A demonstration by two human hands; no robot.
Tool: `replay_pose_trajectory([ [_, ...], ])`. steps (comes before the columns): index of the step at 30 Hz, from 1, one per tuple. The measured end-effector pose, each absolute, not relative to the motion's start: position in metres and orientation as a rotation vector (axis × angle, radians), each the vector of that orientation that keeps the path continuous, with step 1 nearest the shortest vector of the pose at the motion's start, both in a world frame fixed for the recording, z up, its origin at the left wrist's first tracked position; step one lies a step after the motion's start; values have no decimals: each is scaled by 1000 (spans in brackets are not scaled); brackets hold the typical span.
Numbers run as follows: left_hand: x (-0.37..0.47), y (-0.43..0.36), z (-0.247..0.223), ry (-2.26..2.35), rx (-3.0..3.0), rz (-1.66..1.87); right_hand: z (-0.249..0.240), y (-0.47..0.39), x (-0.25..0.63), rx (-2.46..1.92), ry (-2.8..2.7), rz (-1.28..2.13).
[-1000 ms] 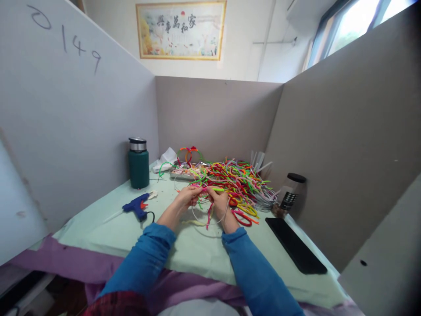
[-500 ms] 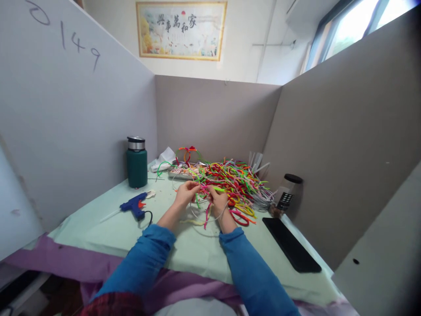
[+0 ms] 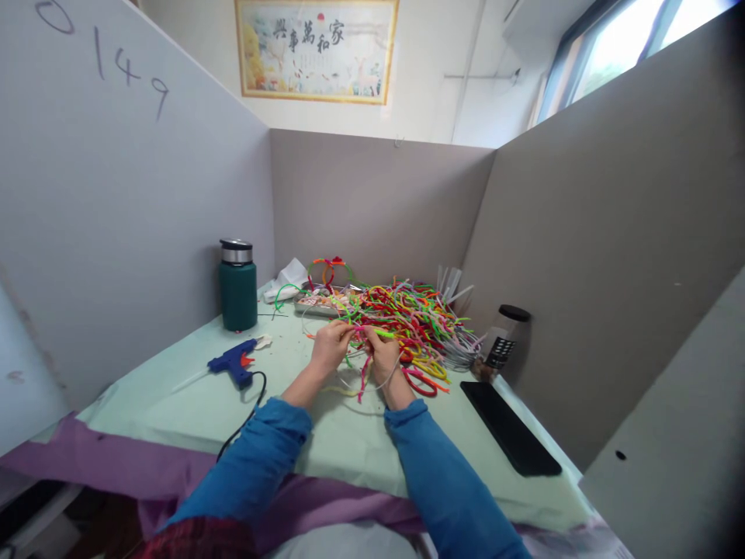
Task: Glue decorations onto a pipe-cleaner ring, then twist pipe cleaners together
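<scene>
My left hand (image 3: 330,347) is closed in a pinch on one end of a bright pink pipe cleaner (image 3: 359,328). The other end runs to my right hand (image 3: 386,360), whose fingers are also pinched on it. A yellow-green piece (image 3: 384,334) lies along the top of the right fingers. Beneath the hands hangs a magenta pipe cleaner (image 3: 364,376), and a thin pale wire loop curves around the right wrist. Just beyond my hands spreads a tangled heap of many-coloured pipe cleaners (image 3: 407,307). The fingertips are too small to show exactly how the strands cross.
To the left lie a blue glue gun (image 3: 236,363) with a black cord and a green bottle (image 3: 238,291). A metal tray (image 3: 314,309) stands at the back. On the right are a black flat slab (image 3: 509,427) and a tilted clear jar (image 3: 501,341). Grey partitions enclose the table.
My left hand has turned slightly, with its back more toward me, while both hands stay on the pink pipe cleaner. More of the glue gun's cord shows; the view has shifted a little.
</scene>
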State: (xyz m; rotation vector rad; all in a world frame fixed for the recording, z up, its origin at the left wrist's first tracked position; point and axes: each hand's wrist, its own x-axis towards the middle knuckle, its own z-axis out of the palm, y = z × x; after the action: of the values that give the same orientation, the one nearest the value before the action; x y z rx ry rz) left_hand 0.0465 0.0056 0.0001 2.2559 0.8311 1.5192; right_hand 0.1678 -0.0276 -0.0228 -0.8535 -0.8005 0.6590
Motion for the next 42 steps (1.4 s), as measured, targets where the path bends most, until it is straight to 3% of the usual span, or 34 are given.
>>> replay_pose_trajectory([
  [10, 46, 10, 6, 722, 1739, 1253, -12, -38, 163, -799, -906, 658],
  [30, 35, 2, 12, 422, 1433, 773, -18, -32, 167, -808, -882, 670],
  [42, 43, 10, 2, 847, 1959, 1344, -25, -28, 168, -826, -911, 639],
])
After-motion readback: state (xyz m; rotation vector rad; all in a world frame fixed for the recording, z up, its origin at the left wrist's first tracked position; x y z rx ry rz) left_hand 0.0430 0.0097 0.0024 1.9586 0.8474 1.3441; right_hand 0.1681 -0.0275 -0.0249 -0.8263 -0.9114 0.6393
